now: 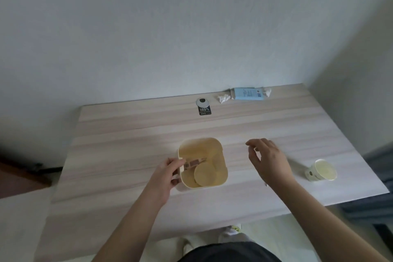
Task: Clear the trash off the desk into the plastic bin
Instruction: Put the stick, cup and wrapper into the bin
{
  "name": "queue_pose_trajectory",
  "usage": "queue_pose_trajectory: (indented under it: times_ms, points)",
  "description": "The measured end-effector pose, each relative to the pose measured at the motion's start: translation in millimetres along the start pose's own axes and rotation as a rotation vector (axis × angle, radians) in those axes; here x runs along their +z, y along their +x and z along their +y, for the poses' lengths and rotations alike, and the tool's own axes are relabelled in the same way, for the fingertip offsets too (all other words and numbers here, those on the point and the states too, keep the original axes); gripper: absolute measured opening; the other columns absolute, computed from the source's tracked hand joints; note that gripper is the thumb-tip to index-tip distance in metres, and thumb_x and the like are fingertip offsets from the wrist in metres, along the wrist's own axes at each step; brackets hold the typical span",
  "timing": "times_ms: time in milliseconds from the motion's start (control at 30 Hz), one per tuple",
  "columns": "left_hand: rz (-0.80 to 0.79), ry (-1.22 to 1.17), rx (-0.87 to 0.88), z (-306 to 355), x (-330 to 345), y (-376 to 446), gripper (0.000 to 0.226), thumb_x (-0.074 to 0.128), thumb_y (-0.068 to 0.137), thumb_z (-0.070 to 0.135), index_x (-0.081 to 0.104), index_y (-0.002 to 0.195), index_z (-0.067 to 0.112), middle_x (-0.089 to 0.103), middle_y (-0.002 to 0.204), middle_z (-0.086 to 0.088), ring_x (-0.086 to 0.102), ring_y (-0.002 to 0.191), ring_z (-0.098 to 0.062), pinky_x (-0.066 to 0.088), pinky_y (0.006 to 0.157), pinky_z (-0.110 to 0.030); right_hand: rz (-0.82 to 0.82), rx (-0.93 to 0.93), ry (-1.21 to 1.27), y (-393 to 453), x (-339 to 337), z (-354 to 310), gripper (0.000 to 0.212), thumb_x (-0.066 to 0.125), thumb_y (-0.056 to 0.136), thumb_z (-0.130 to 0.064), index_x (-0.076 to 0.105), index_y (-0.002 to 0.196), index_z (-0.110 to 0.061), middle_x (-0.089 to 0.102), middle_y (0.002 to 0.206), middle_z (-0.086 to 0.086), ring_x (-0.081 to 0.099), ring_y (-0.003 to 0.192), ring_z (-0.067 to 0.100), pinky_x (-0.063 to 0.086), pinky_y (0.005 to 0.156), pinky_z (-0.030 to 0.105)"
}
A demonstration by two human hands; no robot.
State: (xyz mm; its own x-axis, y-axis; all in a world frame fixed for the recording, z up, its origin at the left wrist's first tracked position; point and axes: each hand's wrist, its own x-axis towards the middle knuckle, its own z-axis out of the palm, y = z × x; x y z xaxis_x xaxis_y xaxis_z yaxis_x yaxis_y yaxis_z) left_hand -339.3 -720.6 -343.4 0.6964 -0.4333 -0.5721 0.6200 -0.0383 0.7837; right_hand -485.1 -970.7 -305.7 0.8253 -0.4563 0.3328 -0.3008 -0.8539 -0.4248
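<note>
A cream plastic bin [223,155] stands mid-desk, with round yellowish discs and a brown-and-white wrapper [194,162] inside near its left rim. My left hand [168,174] grips the bin's left wall, fingers at the wrapper. My right hand [269,158] hovers right of the bin, fingers apart and holding nothing. A paper cup [322,170] lies on its side at the right. At the back edge lie a black hang tag [204,107], a crumpled tissue [223,98], a light blue packet [247,93] and another white scrap [266,91].
The light wooden desk [127,134] meets a white wall at the back and on the right. Its right edge runs just beyond the cup. My legs and a shoe [232,229] show below the front edge.
</note>
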Motion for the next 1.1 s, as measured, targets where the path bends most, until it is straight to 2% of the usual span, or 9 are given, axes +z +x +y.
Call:
queue_pose_trajectory:
  times_ms: [133, 267, 333, 433, 567, 733, 833, 967, 1100]
  points:
    - [-0.026, 0.003, -0.003, 0, 14, 5, 0.014, 0.071, 0.079, 0.020, 0.060, 0.081, 0.013, 0.062, 0.067, -0.001, 0.061, 0.058, -0.010, 0.045, 0.051, -0.025, -0.045, 0.282, 0.099, -8, 2, 36, 0.009, 0.056, 0.092, -0.023, 0.063, 0.096, -0.021, 0.062, 0.088, -0.005, 0.059, 0.077, 0.014, 0.041, 0.064, 0.027]
    - [-0.062, 0.031, 0.005, 2, 34, 8, 0.031, 0.075, 0.061, 0.031, 0.059, 0.081, 0.013, 0.061, 0.064, 0.000, 0.059, 0.057, -0.010, 0.043, 0.051, -0.026, -0.135, 0.404, 0.062, -11, 8, 71, 0.014, 0.053, 0.093, -0.027, 0.061, 0.101, -0.019, 0.063, 0.095, -0.001, 0.060, 0.081, 0.019, 0.043, 0.064, 0.029]
    - [-0.059, 0.042, 0.005, 0, 43, 11, 0.029, 0.074, 0.063, 0.030, 0.059, 0.081, 0.013, 0.061, 0.065, 0.000, 0.059, 0.058, -0.010, 0.043, 0.052, -0.026, -0.173, 0.442, 0.034, -12, 13, 87, 0.017, 0.053, 0.093, -0.028, 0.061, 0.103, -0.017, 0.064, 0.099, 0.002, 0.060, 0.085, 0.022, 0.041, 0.064, 0.029]
    - [-0.037, 0.044, 0.001, -6, 57, 17, 0.012, 0.070, 0.079, 0.019, 0.059, 0.080, 0.014, 0.060, 0.066, -0.001, 0.058, 0.057, -0.010, 0.044, 0.053, -0.027, -0.269, 0.516, -0.032, -15, 26, 109, 0.025, 0.050, 0.093, -0.031, 0.059, 0.109, -0.015, 0.064, 0.107, 0.005, 0.060, 0.095, 0.026, 0.041, 0.067, 0.030]
    - [-0.012, 0.057, -0.006, -15, 84, 21, 0.011, 0.067, 0.083, 0.015, 0.059, 0.076, 0.017, 0.061, 0.064, 0.002, 0.060, 0.057, -0.007, 0.044, 0.054, -0.027, -0.461, 0.639, -0.174, -22, 43, 136, 0.036, 0.048, 0.091, -0.038, 0.052, 0.118, -0.014, 0.060, 0.118, 0.007, 0.057, 0.108, 0.029, 0.046, 0.079, 0.035]
    - [0.004, 0.047, -0.014, -22, 110, 23, 0.008, 0.072, 0.066, 0.027, 0.066, 0.061, 0.024, 0.063, 0.062, 0.003, 0.059, 0.055, -0.008, 0.044, 0.056, -0.029, -0.667, 0.633, -0.204, -30, 64, 155, 0.031, 0.046, 0.088, -0.035, 0.051, 0.112, -0.015, 0.059, 0.113, 0.006, 0.060, 0.100, 0.027, 0.041, 0.069, 0.031]
    - [0.018, 0.056, -0.021, -24, 118, 23, 0.016, 0.074, 0.061, 0.031, 0.064, 0.067, 0.021, 0.063, 0.061, 0.003, 0.058, 0.053, -0.007, 0.043, 0.056, -0.030, -0.733, 0.624, -0.213, -33, 75, 160, 0.027, 0.049, 0.088, -0.027, 0.048, 0.111, -0.014, 0.059, 0.112, 0.006, 0.061, 0.101, 0.027, 0.042, 0.070, 0.032]
    - [0.054, 0.065, -0.012, -23, 128, 27, 0.020, 0.073, 0.064, 0.028, 0.059, 0.073, 0.016, 0.059, 0.059, 0.002, 0.054, 0.050, -0.008, 0.042, 0.057, -0.031, -0.745, 0.586, -0.272, -36, 83, 171, 0.024, 0.038, 0.092, -0.010, 0.049, 0.114, -0.013, 0.063, 0.113, 0.004, 0.063, 0.102, 0.024, 0.045, 0.070, 0.031]
    - [0.091, 0.070, 0.017, -19, 142, 32, 0.012, 0.065, 0.083, 0.016, 0.057, 0.075, 0.014, 0.060, 0.061, 0.000, 0.056, 0.051, -0.008, 0.043, 0.057, -0.031, -0.786, 0.567, -0.286, -30, 78, 185, 0.027, 0.041, 0.091, -0.008, 0.056, 0.113, -0.013, 0.066, 0.112, 0.004, 0.064, 0.103, 0.021, 0.047, 0.074, 0.028]
